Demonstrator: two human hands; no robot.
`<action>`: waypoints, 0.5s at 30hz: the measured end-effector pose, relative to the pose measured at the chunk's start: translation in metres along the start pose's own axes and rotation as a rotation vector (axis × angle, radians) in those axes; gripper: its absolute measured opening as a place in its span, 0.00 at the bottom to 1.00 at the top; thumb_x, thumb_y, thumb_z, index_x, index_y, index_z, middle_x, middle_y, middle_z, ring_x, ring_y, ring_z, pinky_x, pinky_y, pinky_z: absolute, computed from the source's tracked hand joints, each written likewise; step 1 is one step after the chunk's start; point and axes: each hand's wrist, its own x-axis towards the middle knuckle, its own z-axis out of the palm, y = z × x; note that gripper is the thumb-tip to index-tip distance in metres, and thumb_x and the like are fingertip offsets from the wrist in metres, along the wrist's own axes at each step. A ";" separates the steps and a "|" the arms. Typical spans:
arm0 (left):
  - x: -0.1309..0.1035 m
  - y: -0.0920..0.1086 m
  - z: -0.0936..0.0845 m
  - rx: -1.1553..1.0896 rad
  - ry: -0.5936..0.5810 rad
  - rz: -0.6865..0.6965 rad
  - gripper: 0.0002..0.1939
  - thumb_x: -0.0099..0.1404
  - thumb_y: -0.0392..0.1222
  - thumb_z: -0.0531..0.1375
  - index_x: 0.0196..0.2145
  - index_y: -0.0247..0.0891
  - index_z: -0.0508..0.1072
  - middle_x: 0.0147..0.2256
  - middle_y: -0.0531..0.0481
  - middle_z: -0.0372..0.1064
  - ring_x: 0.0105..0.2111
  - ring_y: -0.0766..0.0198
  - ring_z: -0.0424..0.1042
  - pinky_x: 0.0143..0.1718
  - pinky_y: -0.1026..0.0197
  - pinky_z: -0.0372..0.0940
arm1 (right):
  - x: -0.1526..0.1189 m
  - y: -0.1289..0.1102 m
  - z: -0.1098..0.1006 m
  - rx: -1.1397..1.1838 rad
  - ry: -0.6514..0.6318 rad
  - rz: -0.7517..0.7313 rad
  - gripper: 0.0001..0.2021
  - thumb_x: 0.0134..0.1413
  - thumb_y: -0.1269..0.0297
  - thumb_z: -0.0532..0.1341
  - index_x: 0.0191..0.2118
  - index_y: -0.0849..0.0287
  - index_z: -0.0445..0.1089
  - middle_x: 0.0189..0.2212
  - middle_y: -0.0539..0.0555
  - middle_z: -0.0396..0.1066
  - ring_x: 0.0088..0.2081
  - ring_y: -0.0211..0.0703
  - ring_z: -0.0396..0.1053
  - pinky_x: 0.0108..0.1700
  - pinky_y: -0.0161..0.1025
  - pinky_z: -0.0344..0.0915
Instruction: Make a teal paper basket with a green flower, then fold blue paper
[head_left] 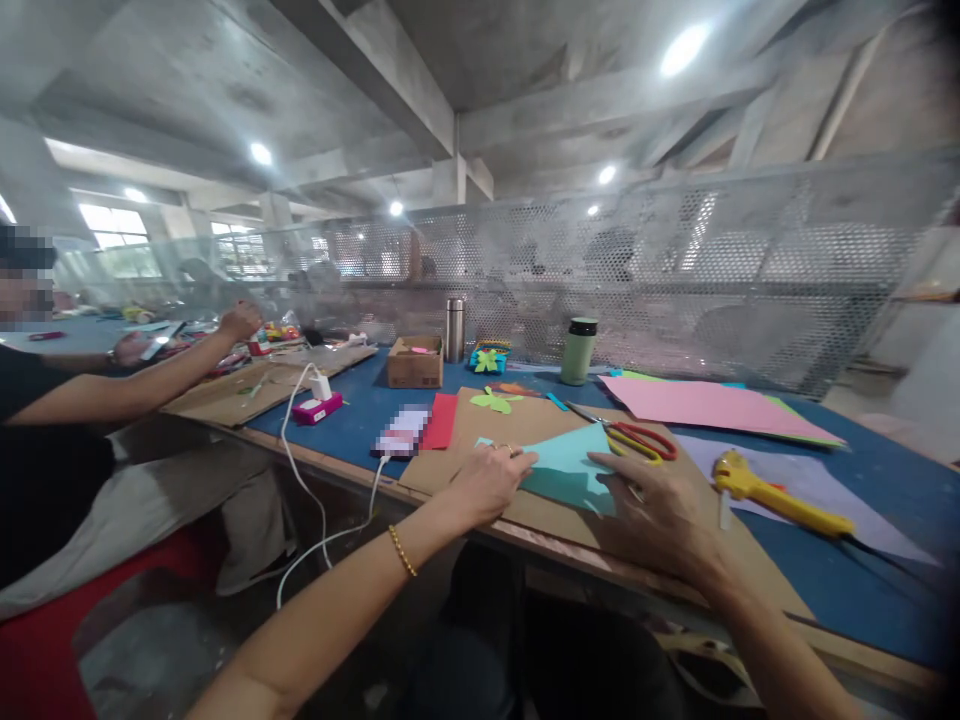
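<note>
A sheet of light blue paper [566,468] lies over brown cardboard at the front of the table, its surface bent and shadowed. My left hand [489,482] is at its left edge, fingers curled and thumb side on the paper. On the right side, my right hand [660,510] touches the sheet with its fingers stretched out and apart. Scissors with red and yellow handles [641,442] lie just behind my right hand. Beyond the blue sheet, a light green paper cutout [495,401] rests on the cardboard [442,478].
A yellow glue gun [780,495] lies on lilac paper [847,500] at right, below stacked pink sheets [720,405]. Behind stand a green tumbler [579,352], steel flask [455,330] and small carton [415,365]. A phone [403,430] charges at left, near a seated person [52,420].
</note>
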 end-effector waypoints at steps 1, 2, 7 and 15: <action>0.000 -0.001 0.000 -0.002 -0.009 0.008 0.15 0.77 0.41 0.49 0.53 0.40 0.73 0.50 0.42 0.75 0.48 0.54 0.75 0.47 0.52 0.66 | -0.003 0.001 0.001 0.013 0.002 0.033 0.18 0.58 0.64 0.56 0.48 0.53 0.81 0.38 0.58 0.81 0.39 0.53 0.78 0.43 0.47 0.72; 0.000 -0.001 0.000 -0.001 -0.018 0.017 0.14 0.77 0.41 0.50 0.51 0.39 0.74 0.49 0.42 0.76 0.47 0.54 0.75 0.47 0.52 0.66 | -0.006 0.002 0.003 0.024 0.001 0.058 0.19 0.58 0.64 0.56 0.51 0.54 0.80 0.36 0.58 0.81 0.39 0.52 0.78 0.42 0.47 0.72; 0.000 -0.001 0.007 0.055 -0.022 0.035 0.11 0.74 0.36 0.53 0.41 0.35 0.76 0.43 0.40 0.77 0.45 0.53 0.74 0.47 0.52 0.65 | -0.011 0.006 0.009 0.029 -0.036 0.097 0.23 0.60 0.63 0.56 0.60 0.58 0.73 0.32 0.57 0.80 0.37 0.52 0.77 0.44 0.48 0.71; -0.009 0.002 0.010 0.051 0.154 -0.020 0.10 0.73 0.34 0.54 0.37 0.34 0.75 0.40 0.40 0.76 0.42 0.53 0.72 0.47 0.52 0.64 | -0.009 0.003 0.007 0.009 -0.075 0.144 0.26 0.59 0.68 0.55 0.62 0.63 0.70 0.35 0.60 0.81 0.37 0.52 0.77 0.44 0.47 0.71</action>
